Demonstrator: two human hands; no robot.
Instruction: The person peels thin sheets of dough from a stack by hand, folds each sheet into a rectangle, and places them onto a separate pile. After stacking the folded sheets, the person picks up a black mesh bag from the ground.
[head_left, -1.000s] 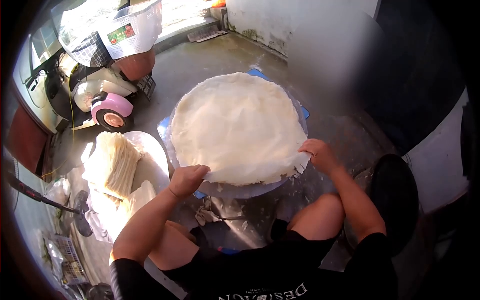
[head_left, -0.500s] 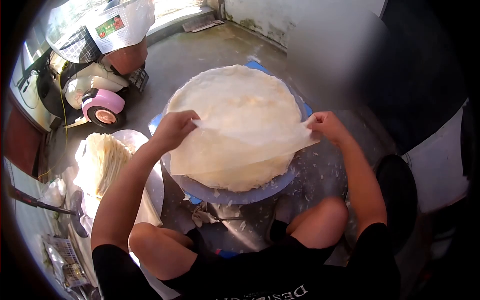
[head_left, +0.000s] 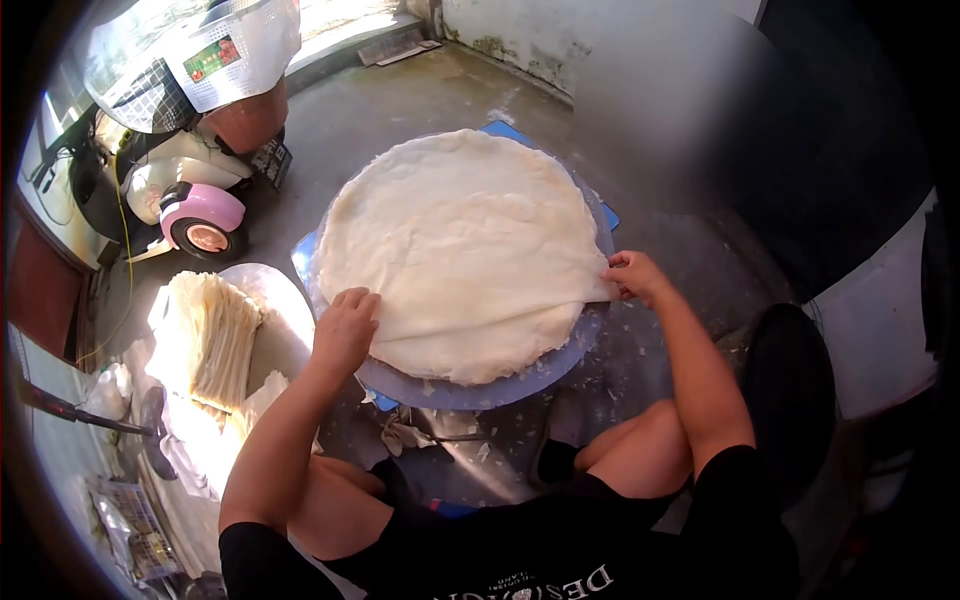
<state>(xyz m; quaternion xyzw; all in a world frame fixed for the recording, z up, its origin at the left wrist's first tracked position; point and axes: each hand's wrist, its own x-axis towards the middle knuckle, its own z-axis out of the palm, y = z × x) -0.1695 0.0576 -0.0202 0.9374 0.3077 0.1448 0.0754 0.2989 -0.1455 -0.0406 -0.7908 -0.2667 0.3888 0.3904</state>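
Two hands on a big pale sheet

In the head view, the big pale sheet lies on a round grey board, with a long wrinkle near the front. The right hand pinches its side edge. The left hand touches the other side, but I cannot tell if it grips. Folded sheets sit on a white tray to the left

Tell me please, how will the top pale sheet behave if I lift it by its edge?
The top pale sheet would probably droop: it wrinkles over the pile. It looks thin, so likely light for its width. It may tear; pale flakes lie scattered on the floor.
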